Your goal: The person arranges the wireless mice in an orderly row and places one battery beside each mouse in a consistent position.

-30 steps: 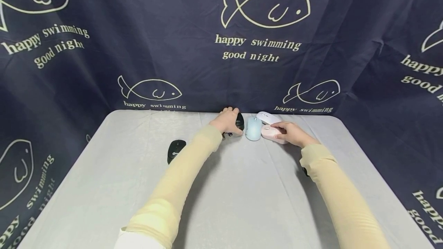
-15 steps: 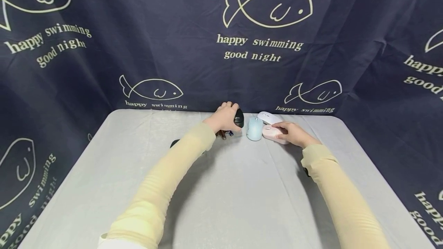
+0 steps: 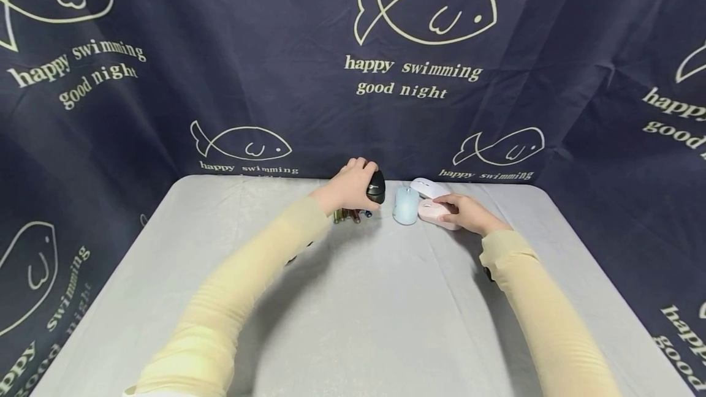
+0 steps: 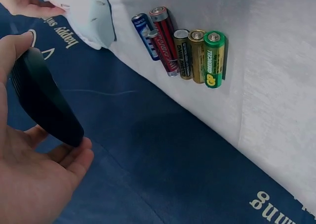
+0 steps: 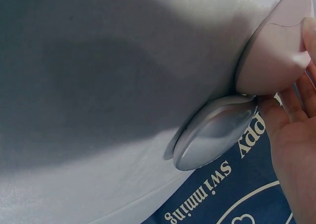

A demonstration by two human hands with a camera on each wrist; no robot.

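My left hand grips a black computer mouse by its sides, raised above the table's back edge. In the left wrist view this mouse sits tilted between thumb and fingers. My right hand holds a pink mouse that lies on the table, thumb and fingertips at its sides. A light blue mouse lies left of the pink one. Behind them is a white mouse, touching the pink one in the right wrist view. Several batteries lie side by side below my left hand.
A dark object is mostly covered by my left forearm. Another dark object peeks out beside my right sleeve. The grey-clothed table ends at a navy fish-print curtain, which rises along its back.
My left hand has lifted the black mouse and moved it slightly left, uncovering more of the batteries. My left forearm now covers most of the dark mouse. The right hand stays put.
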